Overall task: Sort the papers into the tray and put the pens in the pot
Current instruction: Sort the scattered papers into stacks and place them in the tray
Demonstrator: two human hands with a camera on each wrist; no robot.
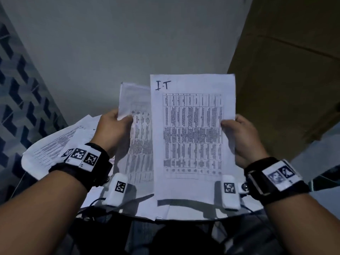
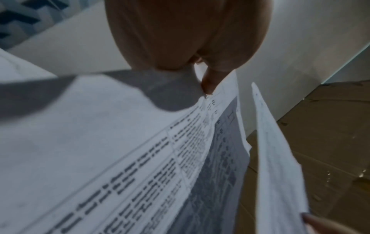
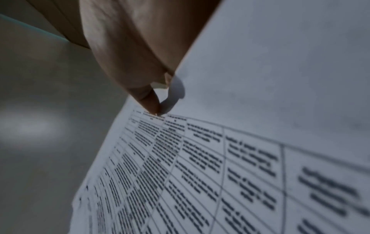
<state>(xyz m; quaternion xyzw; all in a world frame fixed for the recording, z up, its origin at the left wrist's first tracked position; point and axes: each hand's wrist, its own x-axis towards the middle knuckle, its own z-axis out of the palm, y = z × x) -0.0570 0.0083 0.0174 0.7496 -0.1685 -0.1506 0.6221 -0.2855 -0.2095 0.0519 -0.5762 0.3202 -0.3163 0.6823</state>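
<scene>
Leftmost, I see loose papers [image 1: 55, 146] spread on the table [image 1: 253, 203] below my left forearm, well under the raised sheets. My left hand [image 1: 112, 131] pinches a printed sheet [image 1: 136, 115] at its left edge, thumb on the front face and fingers curled behind; most of that sheet stands above and to the right of the grip, tilted toward me. From the left wrist view the thumb [image 2: 212, 79] presses the paper's edge. Overlapping it to the right is the sheet marked "I.T" [image 1: 191, 126], upright and in front. My right hand [image 1: 239, 138] pinches this sheet at its right edge about halfway up, thumb on the printed table, so the page extends left of the grip. A brown cardboard box [image 1: 287, 70] stands at the far right.
</scene>
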